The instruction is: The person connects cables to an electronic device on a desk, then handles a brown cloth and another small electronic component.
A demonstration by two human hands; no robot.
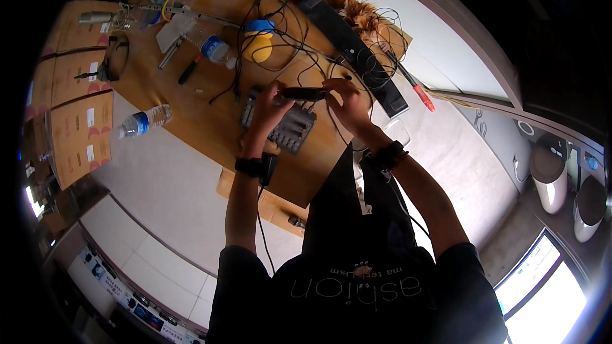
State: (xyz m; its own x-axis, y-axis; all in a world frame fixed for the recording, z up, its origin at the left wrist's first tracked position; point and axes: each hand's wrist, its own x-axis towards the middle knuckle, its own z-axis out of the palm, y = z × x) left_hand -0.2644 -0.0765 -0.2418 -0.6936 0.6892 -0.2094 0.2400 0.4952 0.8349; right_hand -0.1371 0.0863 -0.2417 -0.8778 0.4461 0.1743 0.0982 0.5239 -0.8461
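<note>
A thin dark rectangular device (303, 93), perhaps a phone, is held between my two hands. My left hand (271, 111) grips its left end, fingers curled and thumb against it. My right hand (345, 103) pinches its right end. Beneath them, on the wooden table (178, 114), lies a grey audio mixer (292, 130) with knobs and plugged cables, partly hidden by my hands. A long black bar-shaped unit (341, 38) with tangled cables lies beyond my right hand.
Around me are plastic bottles (213, 48), a yellow-and-blue round object (258, 44), a green-handled tool (189, 71), brown fur (344, 6), a red-tipped pole (422, 95), a microphone (95, 18) and cardboard boxes (80, 134) at the left. White toilet-like fixtures (547, 185) stand at the right.
</note>
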